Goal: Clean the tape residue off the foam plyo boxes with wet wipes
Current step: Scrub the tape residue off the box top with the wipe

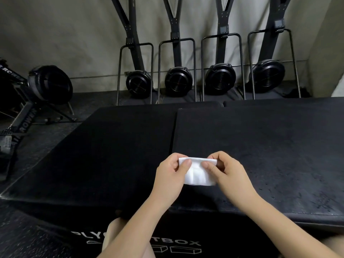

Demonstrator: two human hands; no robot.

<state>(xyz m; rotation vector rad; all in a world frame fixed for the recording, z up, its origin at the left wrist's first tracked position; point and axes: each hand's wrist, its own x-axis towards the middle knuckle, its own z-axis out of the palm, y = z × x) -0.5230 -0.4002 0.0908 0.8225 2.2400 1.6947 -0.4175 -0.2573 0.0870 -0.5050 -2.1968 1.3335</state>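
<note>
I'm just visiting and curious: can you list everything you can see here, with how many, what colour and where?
foam plyo boxes: at least two, black, side by side in front of the person, tops speckled with pale marks on the right one
wet wipe: one, white, held above the seam between the boxes
ski machines: four, black, upright along the grey back wall
rowing machine: one, black, on the floor at far left
left hand: one, pinches the wipe's left top corner
right hand: one, pinches the wipe's right top corner
</note>
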